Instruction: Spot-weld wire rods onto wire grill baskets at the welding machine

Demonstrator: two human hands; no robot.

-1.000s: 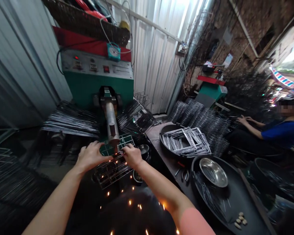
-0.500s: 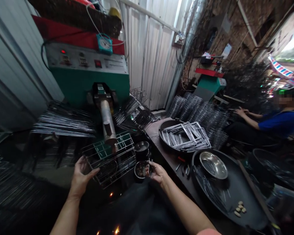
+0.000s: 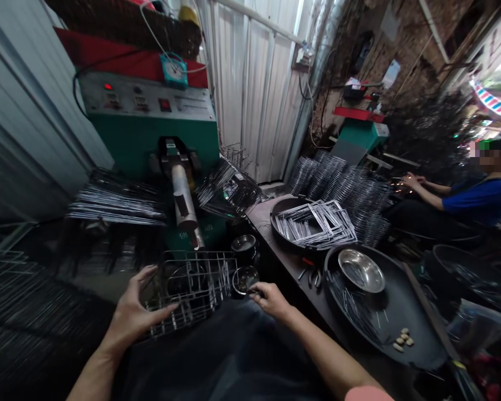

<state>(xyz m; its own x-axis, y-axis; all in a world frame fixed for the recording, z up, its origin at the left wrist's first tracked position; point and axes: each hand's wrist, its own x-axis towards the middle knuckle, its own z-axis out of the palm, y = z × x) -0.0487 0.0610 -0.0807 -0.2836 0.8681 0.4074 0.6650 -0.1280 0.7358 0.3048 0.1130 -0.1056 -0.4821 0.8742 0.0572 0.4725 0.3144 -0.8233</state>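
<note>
The left hand (image 3: 129,314) spreads thumb and fingers around the near-left end of a wire basket (image 3: 187,303). The right hand's curled fingers sit beside a small bowl (image 3: 246,280); what they pinch is too small to tell. Beyond the left fingers rises a green machine (image 3: 150,139); right of the right fingers lie pliers (image 3: 316,279) and a steel bowl (image 3: 361,270).

No wording or number is clearly legible. Pale characters, perhaps digits, mark the lower front of the green machine (image 3: 150,136); marks on its control panel (image 3: 196,104) and the teal-cased dial (image 3: 174,69) are too small.
</note>
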